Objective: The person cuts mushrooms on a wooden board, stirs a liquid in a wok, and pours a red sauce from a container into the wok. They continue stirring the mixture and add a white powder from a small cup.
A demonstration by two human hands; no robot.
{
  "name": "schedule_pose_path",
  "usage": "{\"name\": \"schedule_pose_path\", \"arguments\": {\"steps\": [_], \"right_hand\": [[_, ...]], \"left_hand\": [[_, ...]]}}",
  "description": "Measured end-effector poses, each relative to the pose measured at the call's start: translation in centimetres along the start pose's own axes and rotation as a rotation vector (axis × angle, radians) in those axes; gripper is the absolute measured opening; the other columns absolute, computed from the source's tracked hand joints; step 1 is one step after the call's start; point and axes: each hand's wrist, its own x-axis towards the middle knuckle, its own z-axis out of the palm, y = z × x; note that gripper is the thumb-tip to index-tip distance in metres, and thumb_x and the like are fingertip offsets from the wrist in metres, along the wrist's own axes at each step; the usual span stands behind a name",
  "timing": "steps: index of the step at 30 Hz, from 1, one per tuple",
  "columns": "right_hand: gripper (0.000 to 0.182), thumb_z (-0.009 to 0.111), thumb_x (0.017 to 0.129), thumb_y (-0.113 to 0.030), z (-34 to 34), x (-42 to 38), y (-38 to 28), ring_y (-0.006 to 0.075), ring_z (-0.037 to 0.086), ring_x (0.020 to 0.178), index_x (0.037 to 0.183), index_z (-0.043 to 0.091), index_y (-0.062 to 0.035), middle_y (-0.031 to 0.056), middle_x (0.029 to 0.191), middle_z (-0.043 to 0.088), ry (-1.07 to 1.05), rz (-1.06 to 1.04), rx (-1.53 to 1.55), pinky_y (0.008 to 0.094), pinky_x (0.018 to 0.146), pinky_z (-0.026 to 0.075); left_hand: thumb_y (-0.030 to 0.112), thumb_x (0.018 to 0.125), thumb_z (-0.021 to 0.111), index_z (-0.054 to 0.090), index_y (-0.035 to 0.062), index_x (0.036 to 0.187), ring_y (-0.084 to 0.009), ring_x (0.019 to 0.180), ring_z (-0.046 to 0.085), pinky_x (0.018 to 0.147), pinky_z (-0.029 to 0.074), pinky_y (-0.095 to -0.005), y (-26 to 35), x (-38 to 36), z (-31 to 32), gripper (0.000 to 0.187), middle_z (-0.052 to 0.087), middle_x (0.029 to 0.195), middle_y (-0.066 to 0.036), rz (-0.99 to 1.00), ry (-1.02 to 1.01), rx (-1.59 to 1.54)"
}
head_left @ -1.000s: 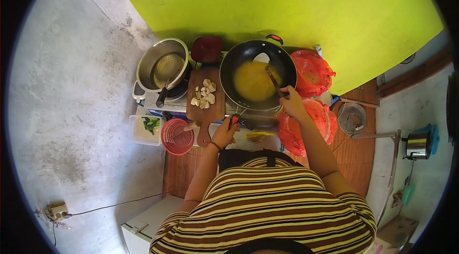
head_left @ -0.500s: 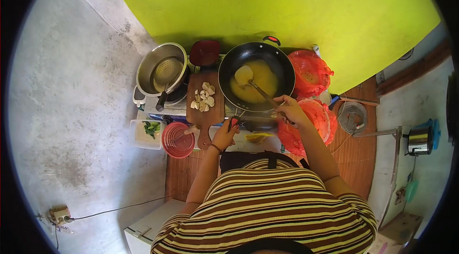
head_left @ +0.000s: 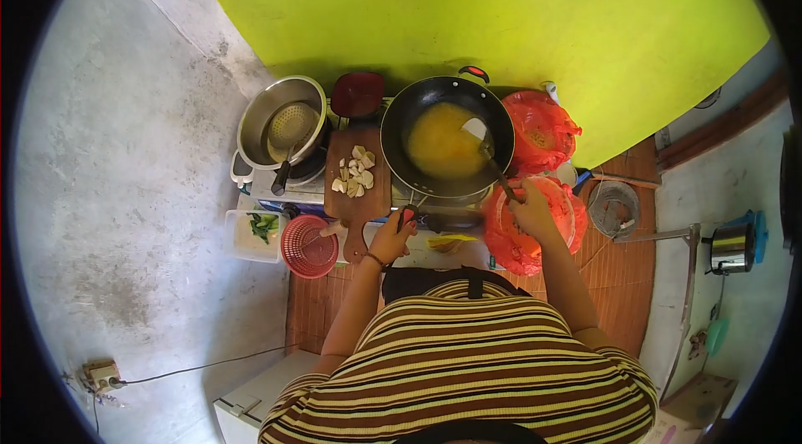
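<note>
A black wok (head_left: 399, 122) with yellowish liquid (head_left: 443, 143) in it stands on the stove. My left hand (head_left: 393, 239) is closed round the wok's black and red handle (head_left: 407, 214). In my right hand (head_left: 531, 208) is the handle of a spatula (head_left: 494, 164), whose pale blade lies in the liquid at the wok's right side. Left of the wok, a wooden cutting board (head_left: 359, 206) bears pale chopped pieces (head_left: 355, 172). A red plastic-lined container (head_left: 568, 214) sits just under my right forearm.
At the left stands a metal pot (head_left: 251, 122) with a perforated skimmer (head_left: 292, 128) in it. Nearer me are a red basket (head_left: 309, 248) and a clear box with greens (head_left: 263, 228). A second red-lined container (head_left: 539, 126) and a dark red bowl (head_left: 357, 95) flank the wok.
My right hand has moved to the right and slightly nearer me, and the spatula blade has swept from the wok's left side to its right. My left hand stays on the wok handle.
</note>
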Motion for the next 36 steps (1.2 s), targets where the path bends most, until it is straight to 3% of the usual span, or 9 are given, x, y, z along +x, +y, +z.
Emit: {"name": "schedule_pose_path", "arguments": {"steps": [7,13,16,19,25,28,31,34,36], "right_hand": [[0.03,0.053,0.081,0.0,1.4,-0.2,-0.7,0.0088,0.047,0.041,0.11,0.049,-0.0026,0.0057,0.066,0.057,-0.243,0.187,0.366,0.0209,0.033,0.034],[0.031,0.055,0.082,-0.001,2.0,-0.4,-0.4,0.0079,0.046,0.04,0.112,0.05,-0.0043,0.0048,0.066,0.057,-0.334,0.167,0.486,0.0204,0.033,0.033],[0.032,0.054,0.082,-0.002,2.0,-0.6,-0.9,0.0073,0.045,0.039,0.113,0.05,-0.0067,0.005,0.066,0.056,-0.288,0.066,0.412,0.0199,0.031,0.032],[0.032,0.055,0.08,-0.003,1.9,0.2,-0.5,0.0105,0.05,0.045,0.112,0.051,-0.0058,0.0062,0.069,0.056,-0.196,0.002,0.242,0.0235,0.037,0.037],[0.033,0.057,0.074,-0.004,2.3,3.4,0.4,0.0225,0.06,0.071,0.107,0.054,-0.0018,0.0115,0.075,0.057,0.145,-0.356,-0.181,0.0339,0.065,0.047],[0.034,0.056,0.074,-0.003,2.5,4.6,-0.2,0.0245,0.061,0.075,0.108,0.054,-0.0024,0.0134,0.074,0.056,0.195,-0.329,-0.208,0.0345,0.069,0.047],[0.034,0.055,0.076,-0.003,3.1,6.2,0.3,0.0219,0.061,0.066,0.11,0.052,-0.0028,0.0135,0.072,0.057,0.159,-0.338,-0.204,0.0336,0.059,0.047],[0.034,0.054,0.078,-0.003,3.4,5.0,-2.4,0.0177,0.057,0.051,0.112,0.05,-0.0034,0.0122,0.07,0.058,-0.016,-0.052,-0.021,0.031,0.044,0.043],[0.033,0.053,0.08,-0.003,4.1,5.9,-1.4,0.0141,0.052,0.045,0.113,0.05,-0.0037,0.0106,0.07,0.058,-0.079,-0.002,0.137,0.0278,0.037,0.038]], "left_hand": [[0.02,0.09,0.05,0.033,0.0044,0.134,-0.0122,0.047,0.056,0.043,0.045,-0.0231,-0.1,0.1,-0.2,0.05,0.065,0.1,-0.01,-0.003,-0.02,0.02],[0.018,0.09,0.049,0.032,0.0042,0.135,-0.0115,0.047,0.055,0.044,0.045,-0.0234,0.6,-0.3,-0.1,0.049,0.065,0.1,-0.009,-0.005,-0.01,0.031],[0.018,0.091,0.049,0.031,0.0043,0.136,-0.0112,0.047,0.055,0.044,0.045,-0.0234,0.3,-0.2,-0.1,0.05,0.065,0.1,-0.009,-0.005,-0.009,0.029],[0.017,0.091,0.048,0.03,0.0041,0.137,-0.0111,0.047,0.055,0.044,0.045,-0.0235,0.2,-0.2,-0.1,0.051,0.065,0.1,-0.009,-0.013,-0.02,0.018],[0.017,0.091,0.049,0.029,0.0038,0.137,-0.0119,0.048,0.055,0.045,0.046,-0.0244,0.3,-0.1,-0.1,0.052,0.065,0.1,-0.01,-0.017,-0.026,0.029],[0.018,0.09,0.049,0.029,0.0035,0.137,-0.0127,0.048,0.055,0.045,0.046,-0.0248,0.1,0.1,-0.1,0.053,0.065,0.099,-0.01,-0.009,-0.031,0.026],[0.019,0.09,0.049,0.029,0.0037,0.137,-0.0133,0.048,0.055,0.045,0.046,-0.025,-0.1,0.1,-0.1,0.053,0.066,0.097,-0.01,-0.014,-0.028,0.045],[0.02,0.09,0.049,0.03,0.0049,0.137,-0.0134,0.047,0.055,0.045,0.046,-0.025,-0.1,0.1,-0.1,0.052,0.066,0.096,-0.01,-0.016,-0.016,0.053],[0.02,0.09,0.049,0.03,0.0058,0.136,-0.0133,0.047,0.055,0.045,0.045,-0.0249,-0.1,0.0,-0.1,0.052,0.066,0.095,-0.01,-0.015,-0.01,0.046]]}}
